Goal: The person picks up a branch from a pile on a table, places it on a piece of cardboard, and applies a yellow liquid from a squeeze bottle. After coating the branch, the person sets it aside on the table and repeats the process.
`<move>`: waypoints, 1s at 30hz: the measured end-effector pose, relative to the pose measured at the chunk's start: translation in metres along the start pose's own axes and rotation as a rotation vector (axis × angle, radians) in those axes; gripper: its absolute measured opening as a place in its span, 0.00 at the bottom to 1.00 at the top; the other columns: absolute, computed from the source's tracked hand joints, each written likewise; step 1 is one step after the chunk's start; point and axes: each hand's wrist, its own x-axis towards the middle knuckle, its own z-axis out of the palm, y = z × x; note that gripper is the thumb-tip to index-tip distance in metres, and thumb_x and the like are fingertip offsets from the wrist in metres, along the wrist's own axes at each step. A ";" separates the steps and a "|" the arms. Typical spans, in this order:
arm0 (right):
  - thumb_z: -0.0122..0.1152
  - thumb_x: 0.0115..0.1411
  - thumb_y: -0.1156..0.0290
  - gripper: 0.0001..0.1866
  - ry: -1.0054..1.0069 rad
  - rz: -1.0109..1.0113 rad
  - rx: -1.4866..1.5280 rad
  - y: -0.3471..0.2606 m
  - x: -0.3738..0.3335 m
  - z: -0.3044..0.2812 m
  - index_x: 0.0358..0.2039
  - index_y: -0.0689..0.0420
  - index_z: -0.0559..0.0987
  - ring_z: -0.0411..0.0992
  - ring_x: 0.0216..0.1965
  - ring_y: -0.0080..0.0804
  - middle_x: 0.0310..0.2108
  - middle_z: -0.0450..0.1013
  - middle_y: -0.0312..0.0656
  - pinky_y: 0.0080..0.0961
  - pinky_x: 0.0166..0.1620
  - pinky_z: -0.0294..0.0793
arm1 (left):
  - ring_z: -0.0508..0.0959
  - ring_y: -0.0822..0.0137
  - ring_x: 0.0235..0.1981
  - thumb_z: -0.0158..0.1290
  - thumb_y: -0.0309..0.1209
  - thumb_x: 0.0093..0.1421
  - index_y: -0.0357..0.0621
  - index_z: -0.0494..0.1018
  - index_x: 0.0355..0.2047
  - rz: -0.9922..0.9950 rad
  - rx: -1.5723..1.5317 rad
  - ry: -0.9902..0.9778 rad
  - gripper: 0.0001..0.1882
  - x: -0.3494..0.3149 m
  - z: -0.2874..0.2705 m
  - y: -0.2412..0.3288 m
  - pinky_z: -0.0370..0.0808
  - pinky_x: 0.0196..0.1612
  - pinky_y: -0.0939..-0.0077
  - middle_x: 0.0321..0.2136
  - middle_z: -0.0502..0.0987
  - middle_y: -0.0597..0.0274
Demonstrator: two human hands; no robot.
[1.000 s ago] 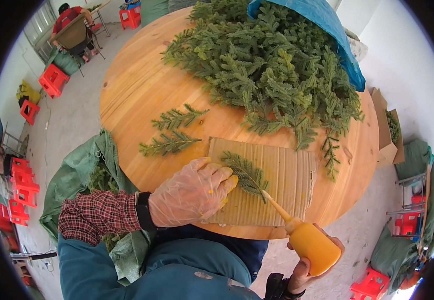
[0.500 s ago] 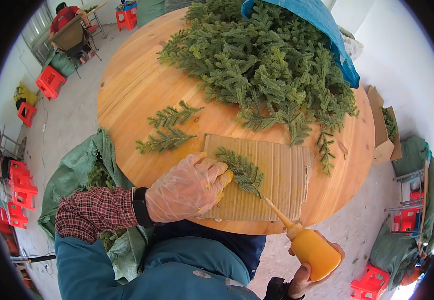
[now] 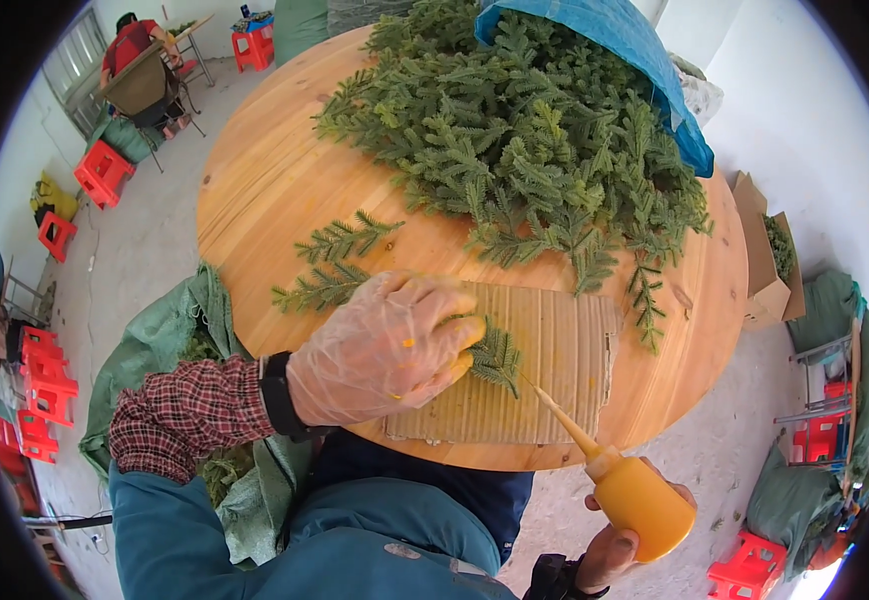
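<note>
My left hand (image 3: 387,345), in a clear plastic glove stained yellow at the fingertips, is closed over a green fir sprig (image 3: 498,360). Its fingers cover the upper part of the sprig, which lies on a piece of corrugated cardboard (image 3: 567,335). In my bare right hand (image 3: 610,562) is a yellow squeeze bottle (image 3: 645,508), tilted with its long thin nozzle pointing up and left. The nozzle tip is close to the sprig's stem end; whether they touch I cannot tell. Two loose sprigs, one upper (image 3: 347,237) and one lower (image 3: 317,288), lie left of the cardboard, the lower partly behind my hand.
A large heap of fir branches (image 3: 525,140) covers the back of the round wooden table (image 3: 255,190), with a blue sheet (image 3: 645,50) over its far side. A green sack (image 3: 155,335) hangs at the table's left. Red stools (image 3: 105,172) and a seated person (image 3: 135,45) are beyond.
My left hand has shifted right and slightly up, covering more of the sprig and part of the lower loose one. The bottle has moved slightly right with my right hand.
</note>
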 end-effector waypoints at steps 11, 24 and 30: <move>0.65 0.54 0.38 0.44 -0.073 -0.053 -0.048 0.002 0.010 0.023 0.52 0.62 0.57 0.78 0.26 0.41 0.44 0.73 0.57 0.30 0.31 0.79 | 0.71 0.57 0.55 0.59 0.40 0.56 0.44 0.73 0.53 -0.002 0.093 -0.089 0.26 0.012 0.030 -0.002 0.65 0.58 0.57 0.54 0.71 0.55; 0.65 0.56 0.42 0.41 -0.113 -0.024 -0.093 -0.013 0.014 0.017 0.51 0.62 0.59 0.78 0.27 0.39 0.43 0.74 0.55 0.28 0.32 0.78 | 0.72 0.57 0.52 0.58 0.41 0.57 0.43 0.74 0.52 -0.004 0.076 -0.102 0.24 0.013 0.029 -0.005 0.65 0.58 0.58 0.51 0.73 0.54; 0.55 0.58 0.33 0.46 -0.036 -0.187 -0.352 -0.003 0.009 -0.013 0.54 0.68 0.64 0.76 0.36 0.39 0.37 0.75 0.54 0.29 0.37 0.76 | 0.71 0.56 0.54 0.59 0.40 0.56 0.46 0.70 0.57 0.026 -0.005 0.071 0.29 0.019 0.016 -0.010 0.64 0.59 0.57 0.53 0.72 0.54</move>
